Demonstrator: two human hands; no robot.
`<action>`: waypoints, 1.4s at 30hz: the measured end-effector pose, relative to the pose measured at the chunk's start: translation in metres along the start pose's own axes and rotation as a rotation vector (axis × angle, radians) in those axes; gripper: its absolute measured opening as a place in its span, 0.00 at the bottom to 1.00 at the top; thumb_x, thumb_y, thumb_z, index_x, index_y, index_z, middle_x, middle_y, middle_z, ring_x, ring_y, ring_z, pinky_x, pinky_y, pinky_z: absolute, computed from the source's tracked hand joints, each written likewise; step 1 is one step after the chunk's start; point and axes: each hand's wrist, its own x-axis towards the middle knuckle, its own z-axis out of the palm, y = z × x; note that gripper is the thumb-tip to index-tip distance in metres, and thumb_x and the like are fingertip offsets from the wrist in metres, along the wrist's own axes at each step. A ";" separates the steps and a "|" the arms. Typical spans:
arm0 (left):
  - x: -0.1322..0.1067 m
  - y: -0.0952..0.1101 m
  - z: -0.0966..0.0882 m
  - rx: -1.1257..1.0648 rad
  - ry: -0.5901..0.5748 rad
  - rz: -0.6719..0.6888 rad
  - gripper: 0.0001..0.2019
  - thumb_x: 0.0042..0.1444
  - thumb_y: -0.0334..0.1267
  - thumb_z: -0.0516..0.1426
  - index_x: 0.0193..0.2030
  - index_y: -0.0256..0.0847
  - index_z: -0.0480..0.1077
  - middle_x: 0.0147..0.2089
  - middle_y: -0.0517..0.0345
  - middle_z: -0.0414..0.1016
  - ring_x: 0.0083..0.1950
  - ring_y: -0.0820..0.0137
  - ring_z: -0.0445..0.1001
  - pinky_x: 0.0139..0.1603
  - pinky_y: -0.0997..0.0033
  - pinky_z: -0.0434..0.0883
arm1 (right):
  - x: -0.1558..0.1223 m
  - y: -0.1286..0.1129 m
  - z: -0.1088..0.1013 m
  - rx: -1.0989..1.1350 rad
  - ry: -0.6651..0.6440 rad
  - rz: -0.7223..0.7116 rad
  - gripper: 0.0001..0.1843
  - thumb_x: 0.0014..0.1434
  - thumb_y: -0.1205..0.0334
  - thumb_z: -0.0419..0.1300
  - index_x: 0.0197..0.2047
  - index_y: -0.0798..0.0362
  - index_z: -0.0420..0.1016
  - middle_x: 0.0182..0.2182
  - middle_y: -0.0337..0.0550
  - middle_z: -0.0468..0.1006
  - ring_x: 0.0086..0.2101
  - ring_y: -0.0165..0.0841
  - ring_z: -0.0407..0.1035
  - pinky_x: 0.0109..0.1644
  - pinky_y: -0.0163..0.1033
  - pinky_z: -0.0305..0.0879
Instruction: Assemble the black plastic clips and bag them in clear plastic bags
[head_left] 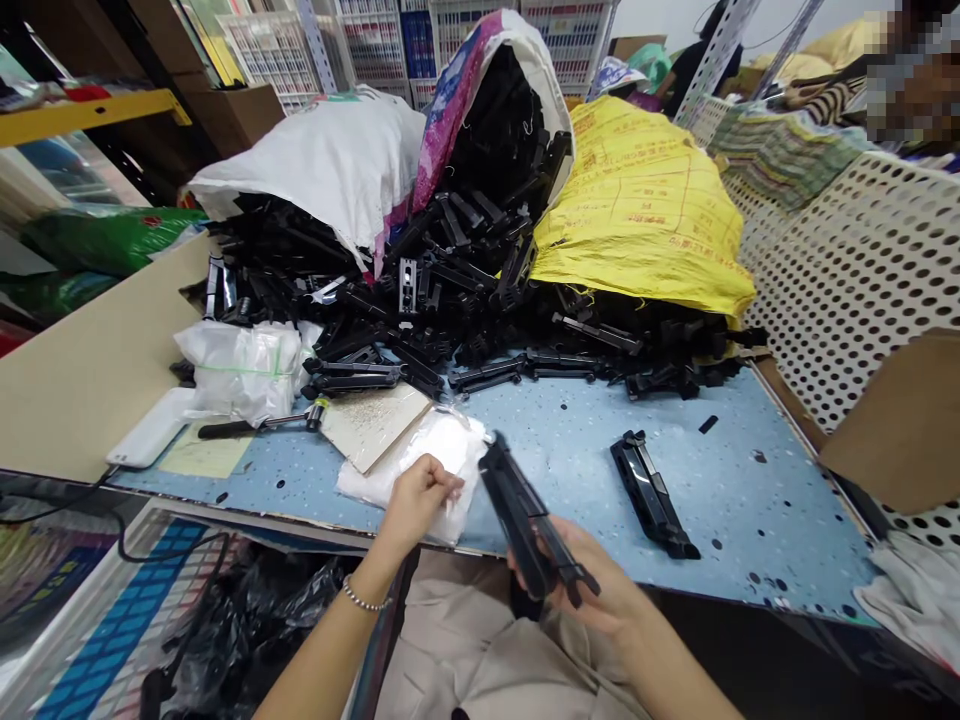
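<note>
My right hand (pixel 592 585) is closed around a long black plastic part (pixel 529 520), holding it tilted over the near edge of the blue table (pixel 757 510). My left hand (pixel 416 500), with a bead bracelet on its wrist, pinches into a clear plastic bag of small white pieces (pixel 435 450) lying on the table. What the fingers pinch is too small to name. A second black part (pixel 652 495) lies flat on the table to the right of my hands.
A big heap of black plastic parts (pixel 465 290) spills from white (pixel 322 160) and yellow (pixel 645 200) sacks at the back. A screwdriver (pixel 255 425), a tile (pixel 371 420), a bagged bundle (pixel 240 365) and a white device (pixel 150 430) lie at left. A white perforated bin (pixel 847 270) stands right.
</note>
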 end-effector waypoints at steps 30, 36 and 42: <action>-0.115 -0.002 -0.105 0.770 -0.398 -0.274 0.12 0.47 0.31 0.56 0.38 0.44 0.77 0.43 0.49 0.79 0.48 0.53 0.77 0.50 0.59 0.71 | -0.026 -0.074 -0.078 -1.522 0.930 -0.217 0.26 0.61 0.48 0.53 0.55 0.57 0.69 0.46 0.58 0.72 0.47 0.51 0.67 0.45 0.53 0.66; -0.081 -0.009 -0.066 0.679 -0.479 -0.320 0.11 0.50 0.30 0.54 0.19 0.40 0.69 0.25 0.54 0.75 0.32 0.61 0.77 0.35 0.68 0.68 | -0.009 -0.056 -0.099 -1.908 0.663 -0.267 0.20 0.58 0.67 0.53 0.53 0.54 0.71 0.43 0.54 0.74 0.44 0.47 0.66 0.44 0.50 0.65; -0.030 0.041 0.012 0.423 0.012 0.082 0.06 0.56 0.31 0.53 0.34 0.40 0.72 0.40 0.49 0.74 0.47 0.59 0.70 0.50 0.60 0.67 | -0.022 -0.037 -0.089 -1.779 0.354 -0.564 0.22 0.54 0.77 0.46 0.36 0.47 0.78 0.46 0.46 0.75 0.55 0.44 0.61 0.53 0.52 0.61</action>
